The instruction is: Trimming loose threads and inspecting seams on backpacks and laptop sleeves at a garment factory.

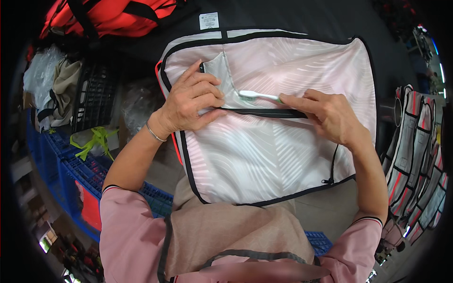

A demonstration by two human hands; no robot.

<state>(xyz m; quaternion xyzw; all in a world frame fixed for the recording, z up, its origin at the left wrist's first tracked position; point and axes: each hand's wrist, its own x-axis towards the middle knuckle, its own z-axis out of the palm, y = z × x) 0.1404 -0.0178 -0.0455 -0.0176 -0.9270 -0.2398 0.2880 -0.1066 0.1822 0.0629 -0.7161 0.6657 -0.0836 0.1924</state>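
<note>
A pale pink and white patterned fabric bag piece (255,155) with black bound edges lies spread in front of me, its near edge at my lap. My right hand (332,113) is closed round the handle of a white toothbrush (264,96), whose head touches the cloth beside a light grey fabric flap (218,70). My left hand (191,101) lies over the left part of the bag piece, fingers stretched across the flap's lower left side, thumb by the black zipper (264,112). The right end of that zipper runs under my right hand.
Beyond the bag piece is a dark work surface (283,16) with a red bag (113,23) at the far left. A black crate (96,96) and blue plastic crates (61,155) stand left. Several grey bags with red trim (415,151) hang or stack at the right.
</note>
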